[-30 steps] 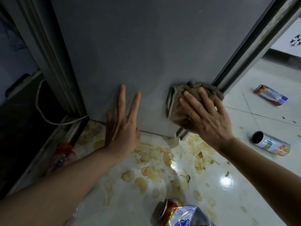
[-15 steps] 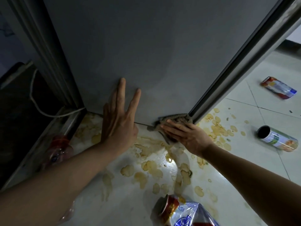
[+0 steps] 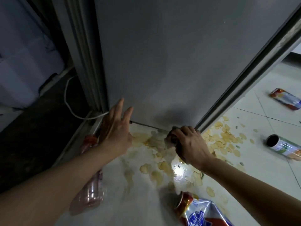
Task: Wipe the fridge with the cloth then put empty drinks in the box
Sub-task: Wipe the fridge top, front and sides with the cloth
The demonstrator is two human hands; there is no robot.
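Between the two hands, at the foot of the grey fridge door (image 3: pixel 171 62), the pale floor (image 3: pixel 130 201) is strewn with yellowish crisps (image 3: pixel 223 141) and smeared patches. Right hand (image 3: pixel 190 144) has its fingers curled round a brown cloth (image 3: pixel 171 137), gripping it bunched low down where the door's bottom corner meets the floor; only a small part of the cloth shows under the fingers. Left hand (image 3: pixel 115 128) is released, fingers straight and spread, palm toward the lower left edge of the door; contact with the door cannot be told. Beneath the left forearm lies a clear plastic bottle (image 3: pixel 91 190) with a red cap end, on its side. Nearer than the right hand, at the bottom edge of view, a red and blue can (image 3: pixel 195 211) lies on its side, partly cut off. Right of the right hand, well apart, a tube can (image 3: pixel 283 147) lies with its dark open mouth facing left; beyond it, farther right, another can (image 3: pixel 286 98) lies flat. Left of the left hand a white cable (image 3: pixel 70 101) loops down beside the door frame over a dark surface.
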